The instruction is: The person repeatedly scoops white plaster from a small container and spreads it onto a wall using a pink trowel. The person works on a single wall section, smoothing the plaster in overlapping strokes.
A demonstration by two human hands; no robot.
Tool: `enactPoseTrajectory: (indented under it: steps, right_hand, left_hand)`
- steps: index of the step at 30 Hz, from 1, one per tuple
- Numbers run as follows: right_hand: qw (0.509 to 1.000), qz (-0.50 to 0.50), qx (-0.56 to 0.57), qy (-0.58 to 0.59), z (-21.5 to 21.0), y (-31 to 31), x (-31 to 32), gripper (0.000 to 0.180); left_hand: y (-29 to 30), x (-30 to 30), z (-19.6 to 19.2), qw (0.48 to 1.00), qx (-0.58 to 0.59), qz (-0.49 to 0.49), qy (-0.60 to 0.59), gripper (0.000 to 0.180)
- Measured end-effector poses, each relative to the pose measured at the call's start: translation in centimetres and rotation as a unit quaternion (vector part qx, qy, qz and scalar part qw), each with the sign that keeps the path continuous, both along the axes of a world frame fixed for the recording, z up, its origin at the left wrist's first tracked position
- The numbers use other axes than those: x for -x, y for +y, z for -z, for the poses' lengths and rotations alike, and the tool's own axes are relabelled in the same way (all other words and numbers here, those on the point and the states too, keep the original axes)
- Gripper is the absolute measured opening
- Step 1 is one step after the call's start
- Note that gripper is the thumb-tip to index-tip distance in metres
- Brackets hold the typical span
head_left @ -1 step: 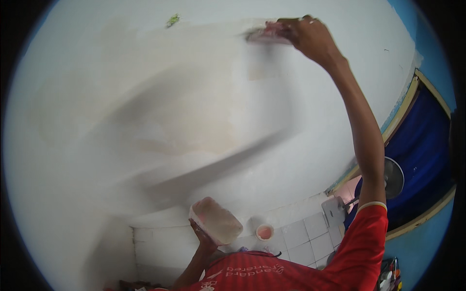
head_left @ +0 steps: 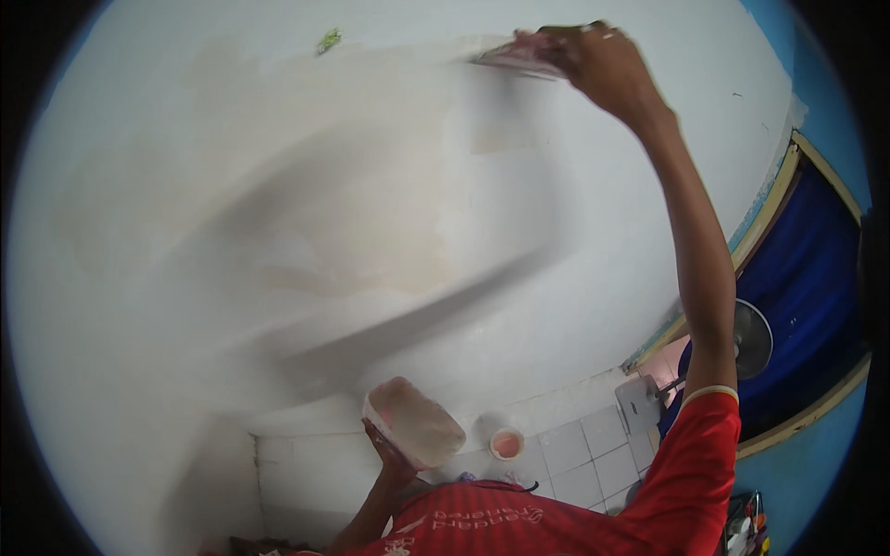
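High against the white wall (head_left: 389, 204), my right hand (head_left: 607, 79) grips a flat scraper (head_left: 519, 57) with a pinkish, smeared handle. Its thin blade lies on or very near the wall surface; blur hides the exact contact. Low in front of my body, my left hand (head_left: 391, 454) holds a pale rectangular tub (head_left: 417, 422) from its side and underneath. Pink smears show on the tub's edge, and its face looks whitish. Beige damp-looking patches spread over the wall left of the scraper, alongside shadows of my arm.
On the tiled floor (head_left: 593, 454) below stands a small round container (head_left: 506, 445) with something pink inside. To the right are a standing fan (head_left: 751, 339) and a dark blue curtain (head_left: 802, 269) in a wooden frame. A green patch (head_left: 328, 41) marks the upper wall.
My right hand and the scraper have shifted slightly to the right, with the scraper tilted a little differently. My left hand and the tub are almost unmoved.
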State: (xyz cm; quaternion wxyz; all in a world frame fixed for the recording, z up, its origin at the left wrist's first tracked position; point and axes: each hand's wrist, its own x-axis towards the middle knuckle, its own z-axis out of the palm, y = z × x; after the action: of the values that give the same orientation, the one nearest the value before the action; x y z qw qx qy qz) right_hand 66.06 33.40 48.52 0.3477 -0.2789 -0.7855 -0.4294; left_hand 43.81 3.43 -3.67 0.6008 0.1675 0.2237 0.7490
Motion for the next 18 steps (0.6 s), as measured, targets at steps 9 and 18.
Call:
enactPoseTrajectory:
  steps: [9,18]
  right_hand:
    - [0.990,-0.067,0.004,0.121,-5.7,-1.4,-1.0,0.025]
    - [0.989,-0.118,-0.055,0.073,10.7,3.3,1.0,0.059]
  left_hand:
    - [1.1,-0.5,0.1,0.999,-0.004,0.012,0.038,0.099]
    - [0.7,-1.6,-3.0,0.999,0.001,-0.014,-0.039,0.094]
